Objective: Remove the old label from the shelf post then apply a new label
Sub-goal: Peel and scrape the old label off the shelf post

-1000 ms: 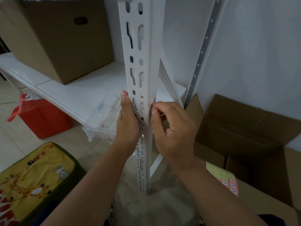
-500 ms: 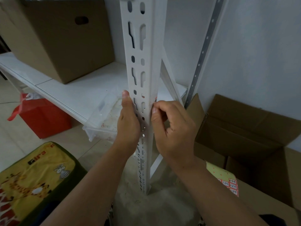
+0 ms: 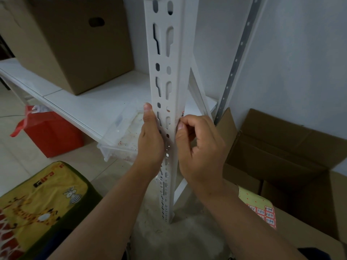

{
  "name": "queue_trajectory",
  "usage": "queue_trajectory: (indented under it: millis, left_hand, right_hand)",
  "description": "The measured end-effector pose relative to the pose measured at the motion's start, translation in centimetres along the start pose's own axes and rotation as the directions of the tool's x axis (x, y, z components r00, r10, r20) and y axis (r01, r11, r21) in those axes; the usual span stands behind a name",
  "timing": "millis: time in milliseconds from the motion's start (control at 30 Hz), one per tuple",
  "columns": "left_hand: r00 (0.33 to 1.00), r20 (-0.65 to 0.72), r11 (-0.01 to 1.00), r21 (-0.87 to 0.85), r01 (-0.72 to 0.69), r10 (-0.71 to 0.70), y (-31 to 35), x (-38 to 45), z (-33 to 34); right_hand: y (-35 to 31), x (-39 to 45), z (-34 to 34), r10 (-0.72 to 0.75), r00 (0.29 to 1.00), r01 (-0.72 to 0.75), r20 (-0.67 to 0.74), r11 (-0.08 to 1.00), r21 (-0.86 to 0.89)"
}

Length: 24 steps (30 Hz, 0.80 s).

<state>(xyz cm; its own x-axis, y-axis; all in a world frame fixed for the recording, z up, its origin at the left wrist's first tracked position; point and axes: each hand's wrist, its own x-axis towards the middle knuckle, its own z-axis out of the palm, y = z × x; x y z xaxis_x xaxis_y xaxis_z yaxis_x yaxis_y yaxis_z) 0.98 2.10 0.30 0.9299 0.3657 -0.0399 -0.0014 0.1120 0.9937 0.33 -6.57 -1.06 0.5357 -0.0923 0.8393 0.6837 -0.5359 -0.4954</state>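
Now right hand [image 3: 201, 147] picks label [image 3: 182, 115] at post [image 3: 165, 72] edge.

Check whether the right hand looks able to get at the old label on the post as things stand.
Probably yes. The right hand is already at the side of the post, its curled fingers picking right by the old label, whose upper edge shows above them. The left hand steadies the front face, out of the way.

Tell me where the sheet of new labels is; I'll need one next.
In the head view, the label sheet lies at lower right on a cardboard box, just right of the right forearm and right of the shelf post.
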Motion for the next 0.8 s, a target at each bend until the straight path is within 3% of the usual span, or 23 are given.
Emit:
queue_trajectory:
  millis: [233,500,600,667,733,800]
  left_hand:
    - [1.0,0.003,1.0,-0.017,-0.007,0.007,0.1,0.0,0.1]
    - [1.0,-0.007,0.998,-0.058,-0.016,0.016,-0.1,0.2,0.2]
    - [1.0,-0.002,0.999,-0.036,-0.025,0.025,-0.2,0.4,0.2]
    - [1.0,0.0,0.999,-0.016,-0.03,0.03,-0.2,0.3,0.1]
    - [0.999,0.016,0.999,-0.004,-0.038,0.038,0.0,0.2,0.1]
    - [0.998,0.03,0.999,0.004,-0.052,0.052,0.2,0.0,0.0]
  right_hand:
    - [-0.5,0.1,0.0,0.034,0.999,-0.034,0.003,0.999,-0.021]
    - [-1.9,0.6,-0.5,0.279,0.952,-0.29,0.129,0.953,0.082]
    - [-2.3,1.1,-1.1,0.462,0.852,-0.51,0.246,0.839,0.191]
    - [-2.3,1.7,-1.7,0.574,0.747,-0.665,0.336,0.661,0.349]
    - [-2.2,2.1,-2.1,0.619,0.686,-0.721,0.383,0.504,0.477]
    - [-2.0,2.2,-2.2,0.636,0.666,-0.734,0.389,0.468,0.492]
